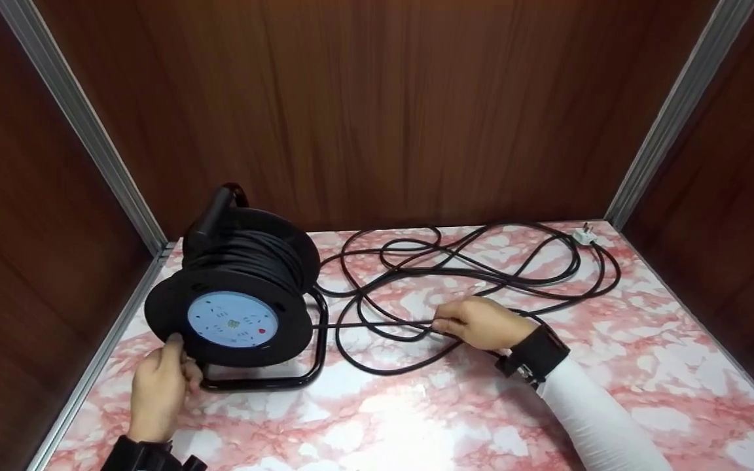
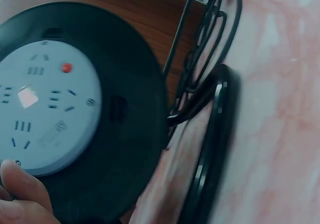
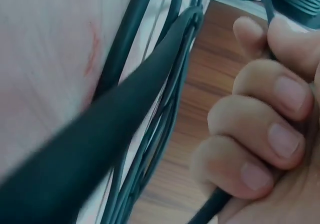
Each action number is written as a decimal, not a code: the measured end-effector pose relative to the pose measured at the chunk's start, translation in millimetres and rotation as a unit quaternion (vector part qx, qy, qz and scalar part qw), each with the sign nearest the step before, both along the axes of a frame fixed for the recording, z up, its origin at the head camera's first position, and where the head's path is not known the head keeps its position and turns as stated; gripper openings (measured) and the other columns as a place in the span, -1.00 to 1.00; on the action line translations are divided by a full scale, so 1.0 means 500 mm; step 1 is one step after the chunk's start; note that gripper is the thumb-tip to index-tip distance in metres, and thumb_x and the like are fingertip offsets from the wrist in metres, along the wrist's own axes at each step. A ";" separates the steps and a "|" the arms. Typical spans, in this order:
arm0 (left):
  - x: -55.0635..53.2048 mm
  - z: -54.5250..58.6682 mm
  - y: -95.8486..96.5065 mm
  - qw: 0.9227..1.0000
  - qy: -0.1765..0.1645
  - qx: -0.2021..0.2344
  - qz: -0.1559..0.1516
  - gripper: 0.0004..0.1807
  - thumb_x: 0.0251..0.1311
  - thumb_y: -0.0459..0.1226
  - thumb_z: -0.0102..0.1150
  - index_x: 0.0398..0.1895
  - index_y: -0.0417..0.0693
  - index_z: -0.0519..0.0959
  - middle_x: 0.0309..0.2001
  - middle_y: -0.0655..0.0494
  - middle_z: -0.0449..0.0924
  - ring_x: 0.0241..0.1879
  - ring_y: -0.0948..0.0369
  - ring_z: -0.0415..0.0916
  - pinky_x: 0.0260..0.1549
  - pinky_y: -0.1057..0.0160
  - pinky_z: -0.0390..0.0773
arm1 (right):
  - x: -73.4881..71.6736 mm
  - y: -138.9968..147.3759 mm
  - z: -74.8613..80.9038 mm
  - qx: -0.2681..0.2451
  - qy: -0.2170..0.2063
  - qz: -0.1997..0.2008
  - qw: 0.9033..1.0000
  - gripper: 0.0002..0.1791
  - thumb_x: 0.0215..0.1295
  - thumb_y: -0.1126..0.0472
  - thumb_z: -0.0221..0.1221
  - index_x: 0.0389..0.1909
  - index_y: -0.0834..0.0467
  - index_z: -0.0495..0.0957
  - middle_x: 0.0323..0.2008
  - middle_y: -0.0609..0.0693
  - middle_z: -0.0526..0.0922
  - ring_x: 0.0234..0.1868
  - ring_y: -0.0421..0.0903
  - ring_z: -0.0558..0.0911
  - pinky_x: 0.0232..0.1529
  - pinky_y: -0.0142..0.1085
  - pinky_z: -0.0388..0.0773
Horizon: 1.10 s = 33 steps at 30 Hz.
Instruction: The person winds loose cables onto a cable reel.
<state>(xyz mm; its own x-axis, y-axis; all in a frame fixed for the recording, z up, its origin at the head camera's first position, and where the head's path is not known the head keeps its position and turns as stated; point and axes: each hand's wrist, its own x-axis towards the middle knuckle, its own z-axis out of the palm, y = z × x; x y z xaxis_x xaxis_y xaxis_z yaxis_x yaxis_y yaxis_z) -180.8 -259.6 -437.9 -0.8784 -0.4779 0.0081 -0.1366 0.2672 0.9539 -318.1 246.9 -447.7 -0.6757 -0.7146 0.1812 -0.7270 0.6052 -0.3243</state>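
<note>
A black cable reel (image 1: 230, 317) stands at the left, its drum wound with cable and its front disc carrying a pale blue socket panel (image 2: 47, 106) with a red button. At the disc's lower left edge my left hand (image 1: 161, 389) grips the rim, a digit lying on the front face; the far side of that grip is hidden. Between the fingers of my right hand (image 1: 482, 322) runs the black cable (image 1: 370, 324), stretched nearly straight from the reel. The right wrist view has those fingers (image 3: 257, 124) curled round the cable.
Loose loops of cable (image 1: 383, 373) spread over the red-and-white marbled table (image 1: 324, 432) to the right of the reel. A white plug (image 1: 584, 236) lies at the back right. The reel's tubular stand (image 1: 259, 383) rests on the tabletop. Brown wood-look panels (image 1: 390, 111) enclose the back and sides.
</note>
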 end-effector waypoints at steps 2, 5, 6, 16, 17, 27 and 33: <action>0.000 0.004 -0.002 1.000 -0.001 0.006 0.003 -0.36 0.61 0.18 -0.16 -0.45 -0.16 0.44 -0.68 0.01 0.52 -0.75 0.17 0.33 -0.70 0.20 0.34 | -0.003 0.003 -0.002 0.006 -0.014 0.007 1.000 -0.78 0.61 0.00 0.16 -0.33 -0.13 0.55 -0.48 -0.31 0.45 -0.43 -0.26 0.51 -0.29 -0.22 0.47; 0.000 0.005 -0.002 1.000 0.001 0.012 0.003 -0.37 0.62 0.18 -0.16 -0.45 -0.16 0.43 -0.68 0.02 0.52 -0.74 0.17 0.33 -0.69 0.21 0.33 | -0.007 0.016 0.003 0.012 -0.045 -0.004 0.999 -0.79 0.62 0.00 0.14 -0.30 -0.10 0.59 -0.49 -0.29 0.54 -0.41 -0.26 0.58 -0.26 -0.20 0.53; 0.000 0.006 -0.002 1.000 0.003 0.012 0.004 -0.36 0.62 0.17 -0.15 -0.45 -0.16 0.43 -0.68 0.01 0.52 -0.73 0.17 0.33 -0.68 0.20 0.34 | -0.009 0.022 0.007 0.012 -0.047 -0.013 0.999 -0.79 0.62 0.00 0.14 -0.28 -0.10 0.61 -0.48 -0.29 0.58 -0.40 -0.27 0.60 -0.25 -0.19 0.55; -0.001 0.008 -0.004 0.999 0.020 0.026 0.007 -0.38 0.62 0.14 -0.12 -0.45 -0.18 0.43 -0.69 0.01 0.51 -0.74 0.17 0.34 -0.69 0.23 0.33 | -0.025 0.096 0.057 -0.049 0.156 -0.113 0.980 -0.85 0.50 -0.08 0.28 -0.19 -0.14 0.74 -0.32 -0.29 0.75 -0.36 -0.20 0.72 -0.31 -0.06 0.63; -0.001 0.011 -0.005 0.999 0.022 0.026 0.012 -0.38 0.62 0.14 -0.12 -0.44 -0.18 0.43 -0.69 0.01 0.51 -0.74 0.17 0.35 -0.70 0.23 0.33 | -0.026 0.101 0.056 -0.046 0.153 -0.118 0.980 -0.85 0.50 -0.08 0.29 -0.20 -0.14 0.74 -0.33 -0.29 0.74 -0.36 -0.19 0.72 -0.30 -0.05 0.63; -0.016 0.068 -0.006 0.991 0.079 0.101 0.036 -0.47 0.61 0.01 -0.01 -0.46 -0.24 0.42 -0.78 -0.05 0.44 -0.86 0.18 0.28 -0.83 0.28 0.23 | -0.036 0.071 0.011 -0.008 0.082 -0.081 0.993 -0.86 0.55 -0.07 0.23 -0.24 -0.17 0.66 -0.45 -0.35 0.57 -0.40 -0.25 0.59 -0.24 -0.14 0.56; -0.022 0.116 0.019 0.992 0.117 0.011 0.037 -0.35 0.61 0.04 -0.06 -0.56 -0.31 0.40 -0.81 -0.08 0.43 -0.86 0.14 0.34 -0.81 0.28 0.29 | -0.024 0.025 -0.004 -0.012 0.062 -0.057 0.996 -0.84 0.58 -0.06 0.20 -0.23 -0.14 0.63 -0.44 -0.34 0.58 -0.40 -0.24 0.58 -0.26 -0.16 0.55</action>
